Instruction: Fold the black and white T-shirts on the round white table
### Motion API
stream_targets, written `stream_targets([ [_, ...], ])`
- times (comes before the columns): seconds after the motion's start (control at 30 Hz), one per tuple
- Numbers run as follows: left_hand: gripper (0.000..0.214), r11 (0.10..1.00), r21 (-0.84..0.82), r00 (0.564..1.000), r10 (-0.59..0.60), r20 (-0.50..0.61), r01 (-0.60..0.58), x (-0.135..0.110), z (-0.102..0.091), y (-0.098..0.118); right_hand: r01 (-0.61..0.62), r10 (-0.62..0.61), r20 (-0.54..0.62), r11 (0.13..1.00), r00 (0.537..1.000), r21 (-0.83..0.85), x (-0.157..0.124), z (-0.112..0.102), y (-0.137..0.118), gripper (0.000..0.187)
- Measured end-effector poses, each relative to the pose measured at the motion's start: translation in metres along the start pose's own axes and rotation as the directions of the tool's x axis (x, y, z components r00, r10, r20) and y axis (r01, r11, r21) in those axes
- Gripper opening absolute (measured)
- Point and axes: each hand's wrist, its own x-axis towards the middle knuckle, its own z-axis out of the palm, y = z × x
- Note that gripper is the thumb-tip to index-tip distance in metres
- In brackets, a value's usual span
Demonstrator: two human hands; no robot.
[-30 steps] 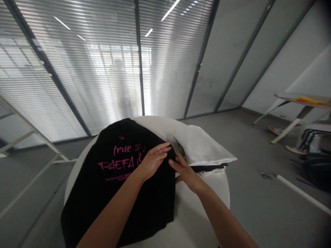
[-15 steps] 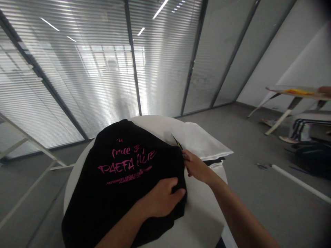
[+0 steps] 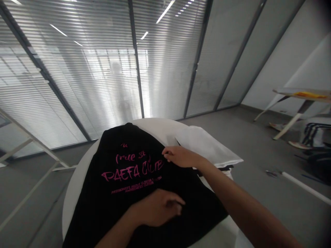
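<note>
A black T-shirt (image 3: pixel 108 213) with pink lettering lies spread over a round white table (image 3: pixel 72 193). My right hand (image 3: pixel 178 155) is at the shirt's far right side, beside the lettering, its thumb and forefinger pinched on the cloth. Lower down, my left hand (image 3: pixel 157 206) is over the shirt below the print, fingers curved, with a dark gap between forefinger and thumb; motion blurs it a little. Just behind my right hand shows the tip of a thin dark object (image 3: pixel 177 141), the rest of it hidden.
Folded white cloth (image 3: pixel 207 143) lies on the table's right side with dark fabric under it. A white metal frame (image 3: pixel 38 148) stands at left. On the floor at right are a white pole (image 3: pixel 305 187) and a small metal tool (image 3: pixel 270 174). A seated person's shoe (image 3: pixel 297 144) shows near another table (image 3: pixel 292 92).
The T-shirt's right side has spread out to the right and toward me, covering more table. My right hand has moved left onto the shirt, away from the thin dark object. The view has shifted slightly.
</note>
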Motion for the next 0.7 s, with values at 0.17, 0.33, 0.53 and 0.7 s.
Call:
stream_targets([
  [0.17,0.033,0.803,0.352,0.715,-0.128,-0.687,0.482,-0.013,-0.090,-0.082,-0.021,-0.043,-0.217,0.958,0.975,-0.286,0.084,0.059,-0.020,0.037],
  [0.33,0.037,0.517,0.453,0.566,-0.077,-0.821,0.727,-0.006,-0.100,-0.129,-0.040,-0.062,-0.267,0.931,0.962,-0.362,0.149,0.097,-0.021,0.048],
  [0.53,0.039,0.557,0.533,0.680,-0.082,-0.728,0.637,0.001,-0.088,-0.121,-0.320,0.287,-0.164,0.917,0.944,-0.240,0.191,0.031,0.033,0.028],
  [0.7,0.034,0.718,0.493,0.810,-0.172,-0.560,0.492,-0.005,-0.120,-0.118,-0.662,0.592,-0.323,0.728,0.739,-0.179,0.187,-0.041,0.098,0.036],
])
